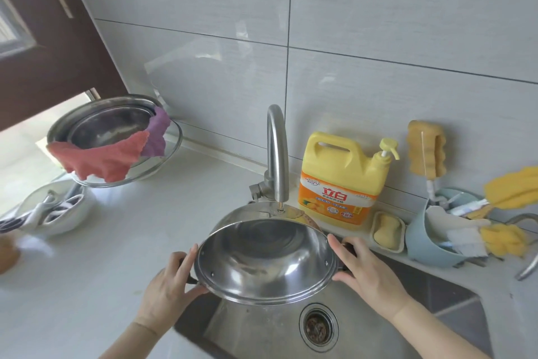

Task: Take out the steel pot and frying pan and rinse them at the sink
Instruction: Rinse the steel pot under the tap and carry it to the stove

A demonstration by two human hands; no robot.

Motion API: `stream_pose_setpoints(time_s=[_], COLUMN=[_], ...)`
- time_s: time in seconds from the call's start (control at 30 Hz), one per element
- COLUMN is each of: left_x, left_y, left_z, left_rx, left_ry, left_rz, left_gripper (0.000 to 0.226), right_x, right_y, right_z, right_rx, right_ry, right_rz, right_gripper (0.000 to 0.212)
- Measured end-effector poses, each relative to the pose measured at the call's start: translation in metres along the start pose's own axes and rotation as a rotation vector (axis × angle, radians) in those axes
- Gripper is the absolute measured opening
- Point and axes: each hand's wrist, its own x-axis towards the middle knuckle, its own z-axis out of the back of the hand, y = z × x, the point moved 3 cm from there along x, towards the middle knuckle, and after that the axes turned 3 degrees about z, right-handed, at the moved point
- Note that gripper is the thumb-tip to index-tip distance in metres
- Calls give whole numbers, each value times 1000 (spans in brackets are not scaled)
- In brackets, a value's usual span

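Nearest the camera, two bare hands are holding a round, shiny steel pot (266, 259) tilted over the steel sink (256, 326), its open mouth facing the viewer. The left hand (167, 286) is curling around the pot's dark side handle at the left rim, and the right hand (368, 267) is gripping the opposite dark handle at the right rim. Below the pot, the round drain strainer (318, 326) is sitting in the sink's floor.

Just behind the pot, the curved steel faucet (276, 155) is rising from the back edge of the sink, its spout ending right above the pot's far rim. To its right, by the back edge of the pale counter (87, 286), a yellow dish-soap jug with an orange label and pump top (343, 181) is standing upright. Beside it a small tray is holding a yellow sponge (385, 230), and a light blue caddy (428, 245) is holding brushes and yellow scrubbers.

Toward the far left corner of the counter, a stack of steel basins in a glass bowl (115, 137) is draped with a red cloth (99, 159) and a purple cloth (155, 136). In front of it, a white bowl (54, 210) is holding utensils.
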Motion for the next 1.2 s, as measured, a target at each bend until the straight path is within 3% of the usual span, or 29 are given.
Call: stream_pose_setpoints(time_s=[0.2,0.37,0.5,0.53,0.63,0.67,0.8,0.9,1.03,1.13,1.2], left_x=[15,36,48,49,49,48,38,24,9,3,1], left_y=[-6,-36,-56,-58,-64,-65,-54,-37,-14,-4,2], left_z=[-2,-12,-20,-22,-21,-18,-9,5,20,31,27], left_rx=[41,44,49,48,37,42,31,31,33,14,-5], left_ry=[-39,-34,-68,-79,-94,-114,-95,-104,-68,-100,-37], left_rz=[-70,-147,-223,-228,-239,-246,-216,-201,-111,-107,-51], left_gripper=[80,129,115,113,107,103,124,84,73,90,126], right_x=[-5,-29,-48,-51,-54,-53,-43,-29,-8,5,9], right_y=[-7,-24,-33,-33,-28,-26,-23,-13,7,18,21], right_z=[3,15,29,33,47,47,34,21,9,4,2], right_rx=[-15,-15,4,1,-67,-81,-23,-39,-14,-7,-11], right_ry=[-60,-75,-86,-101,-181,-183,-76,-99,-78,-80,-80], right_rz=[26,-30,-86,-74,-9,-10,-59,29,78,104,108], right_gripper=[136,140,138,130,83,80,135,137,133,133,134])
